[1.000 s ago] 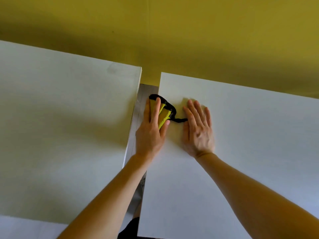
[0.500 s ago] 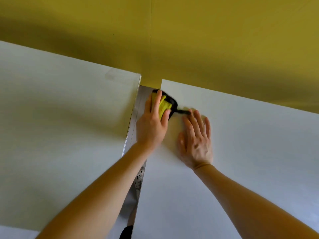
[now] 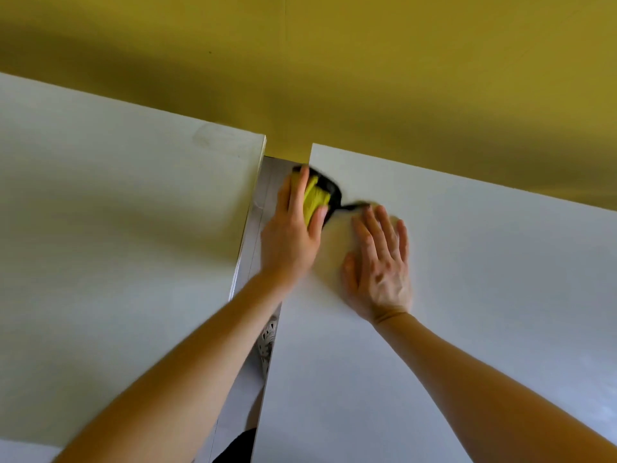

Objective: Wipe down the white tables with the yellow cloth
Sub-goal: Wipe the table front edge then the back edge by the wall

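Note:
Two white tables stand side by side against a yellow wall, the left table (image 3: 117,245) and the right table (image 3: 484,295). The yellow cloth (image 3: 315,198), edged in black, lies bunched at the right table's far left corner, over the gap. My left hand (image 3: 292,235) presses down on the cloth with straight fingers spread over it. A black loop of the cloth trails right toward my right hand (image 3: 379,265), which rests flat on the right table, fingers straight.
A narrow gap (image 3: 257,329) runs between the two tables, with a lower white surface and a patterned object showing in it. The yellow wall (image 3: 367,78) borders both tables at the back.
My left hand has pushed the cloth away from me along the right table's left edge to its far corner. My right hand stayed flat beside it.

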Demonstrator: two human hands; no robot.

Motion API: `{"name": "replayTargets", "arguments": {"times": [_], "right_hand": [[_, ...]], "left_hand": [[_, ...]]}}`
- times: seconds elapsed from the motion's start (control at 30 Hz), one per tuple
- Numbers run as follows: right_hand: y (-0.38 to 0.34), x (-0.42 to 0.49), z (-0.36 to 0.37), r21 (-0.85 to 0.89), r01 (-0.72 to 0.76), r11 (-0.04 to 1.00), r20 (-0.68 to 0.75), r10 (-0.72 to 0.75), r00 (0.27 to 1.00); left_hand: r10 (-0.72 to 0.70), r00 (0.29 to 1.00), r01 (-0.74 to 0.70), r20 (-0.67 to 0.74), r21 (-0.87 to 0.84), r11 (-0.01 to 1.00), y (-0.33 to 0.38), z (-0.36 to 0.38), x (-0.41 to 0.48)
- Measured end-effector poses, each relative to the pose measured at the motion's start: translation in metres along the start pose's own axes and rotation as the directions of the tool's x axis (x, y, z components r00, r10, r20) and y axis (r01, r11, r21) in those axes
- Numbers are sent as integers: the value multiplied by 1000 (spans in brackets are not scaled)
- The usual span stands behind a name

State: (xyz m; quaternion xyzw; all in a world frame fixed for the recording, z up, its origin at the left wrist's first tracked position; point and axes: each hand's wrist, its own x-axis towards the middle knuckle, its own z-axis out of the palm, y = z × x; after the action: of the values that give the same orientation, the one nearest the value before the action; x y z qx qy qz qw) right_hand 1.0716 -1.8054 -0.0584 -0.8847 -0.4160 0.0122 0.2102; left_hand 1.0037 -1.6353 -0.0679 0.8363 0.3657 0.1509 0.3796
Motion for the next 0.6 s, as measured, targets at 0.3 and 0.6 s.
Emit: {"name": "replayTargets", "arguments": {"times": [0.3, 0.6], "right_hand": [[6, 1, 2, -20, -5, 1000, 0, 5, 1000], [10, 3, -4, -64, 122, 990, 99, -115, 988]], "left_hand": [[-10, 996, 16, 88, -65, 998, -21, -16, -82], [-68, 995, 69, 70, -19, 997, -3, -5, -26]]}}
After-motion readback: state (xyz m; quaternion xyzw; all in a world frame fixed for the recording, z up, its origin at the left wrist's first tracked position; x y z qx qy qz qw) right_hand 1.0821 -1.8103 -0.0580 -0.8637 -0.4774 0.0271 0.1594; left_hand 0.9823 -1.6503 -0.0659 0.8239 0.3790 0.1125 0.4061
